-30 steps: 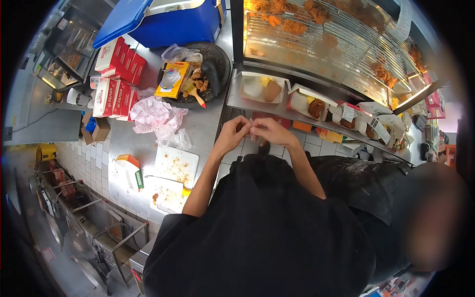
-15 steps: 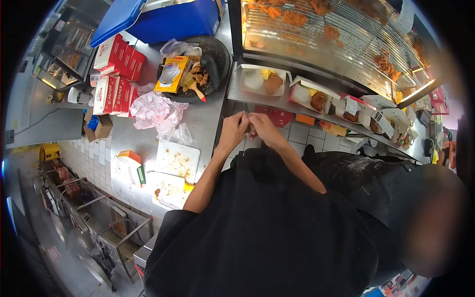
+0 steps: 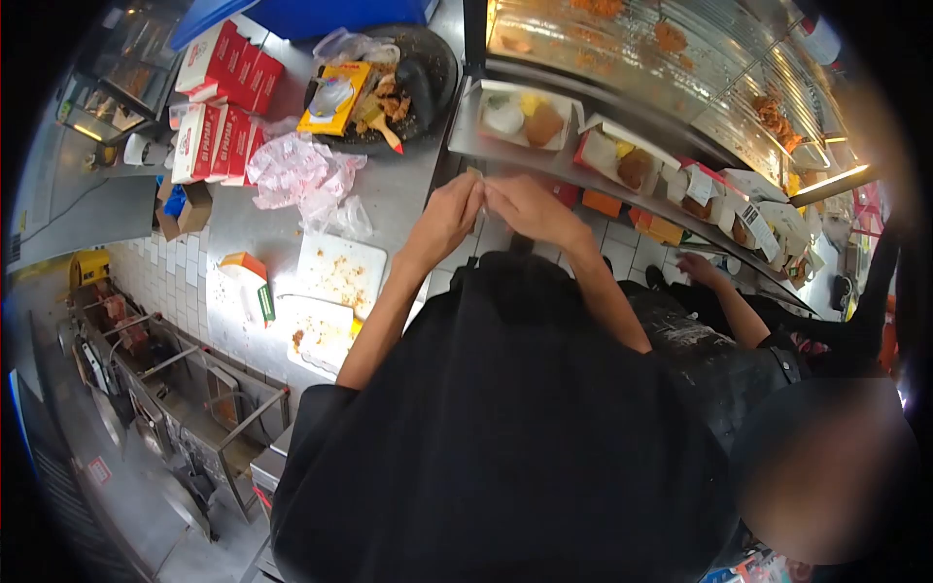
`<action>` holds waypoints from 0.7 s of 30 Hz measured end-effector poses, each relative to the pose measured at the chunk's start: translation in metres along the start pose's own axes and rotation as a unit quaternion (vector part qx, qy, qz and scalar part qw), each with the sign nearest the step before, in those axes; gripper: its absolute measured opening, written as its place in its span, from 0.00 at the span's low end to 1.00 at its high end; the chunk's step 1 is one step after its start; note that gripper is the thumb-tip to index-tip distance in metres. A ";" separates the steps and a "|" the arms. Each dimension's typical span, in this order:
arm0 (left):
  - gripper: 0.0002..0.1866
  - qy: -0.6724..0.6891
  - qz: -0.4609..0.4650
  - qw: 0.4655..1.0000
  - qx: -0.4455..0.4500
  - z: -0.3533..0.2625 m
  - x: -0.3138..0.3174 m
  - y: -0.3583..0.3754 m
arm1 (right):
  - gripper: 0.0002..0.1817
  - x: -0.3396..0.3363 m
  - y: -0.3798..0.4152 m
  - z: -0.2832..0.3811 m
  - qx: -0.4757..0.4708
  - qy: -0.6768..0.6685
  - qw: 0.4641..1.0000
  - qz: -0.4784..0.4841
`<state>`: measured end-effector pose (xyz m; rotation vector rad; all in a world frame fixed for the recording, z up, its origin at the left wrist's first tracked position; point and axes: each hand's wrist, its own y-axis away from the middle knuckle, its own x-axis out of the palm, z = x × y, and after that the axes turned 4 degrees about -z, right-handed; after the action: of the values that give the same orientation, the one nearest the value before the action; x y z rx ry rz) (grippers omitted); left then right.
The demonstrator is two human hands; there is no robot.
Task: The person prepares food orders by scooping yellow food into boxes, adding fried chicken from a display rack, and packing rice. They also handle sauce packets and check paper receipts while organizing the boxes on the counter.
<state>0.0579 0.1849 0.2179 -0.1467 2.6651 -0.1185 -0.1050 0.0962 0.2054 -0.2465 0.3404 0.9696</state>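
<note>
Close together in front of my chest are my left hand (image 3: 449,222) and my right hand (image 3: 535,207), fingertips pinched and nearly touching. Whatever lies between the fingers is too small and hidden to make out. Just beyond them, on a metal shelf, stands an open food box (image 3: 520,153) with rice, something yellow and a brown fried piece. A similar red-sided box (image 3: 586,148) is to its right. Left of my hands, a dark stone mortar (image 3: 444,73) holds brown food, a yellow packet (image 3: 326,124) and a brush (image 3: 387,134) with a red-tipped handle.
Red boxes (image 3: 228,73), crumpled pinkish wrapping (image 3: 301,180) and crumb-covered white boards (image 3: 326,257) lie on the left counter. A blue cooler (image 3: 340,17) stands behind. Fried chicken (image 3: 776,121) fills a lit display ahead. Close on my right, a co-worker's hand (image 3: 708,272) reaches in.
My hands have risen slightly in view, still together, fingers pinched. The co-worker's forearm and hand have come into view at the right. The view has shifted a little.
</note>
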 end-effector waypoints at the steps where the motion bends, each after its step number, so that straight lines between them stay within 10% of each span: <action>1: 0.10 0.003 0.002 1.000 -0.009 0.003 0.002 0.002 | 0.16 0.000 -0.002 -0.004 0.006 -0.005 1.000 0.004; 11: 0.10 -0.092 -0.020 0.995 0.025 0.007 0.005 0.002 | 0.17 0.039 0.004 -0.027 0.158 -0.393 0.905 -0.031; 16: 0.11 -0.184 -0.004 0.980 0.070 0.028 0.005 0.011 | 0.15 0.032 0.003 -0.036 0.124 -0.087 0.988 0.016; 21: 0.13 0.155 0.110 0.968 -0.166 0.037 -0.003 0.023 | 0.14 0.031 0.016 -0.020 0.034 -0.013 0.998 0.053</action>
<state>0.0754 0.2062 0.1841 0.0692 2.9715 0.4103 -0.1057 0.1215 0.1744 -0.1550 0.3658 1.0632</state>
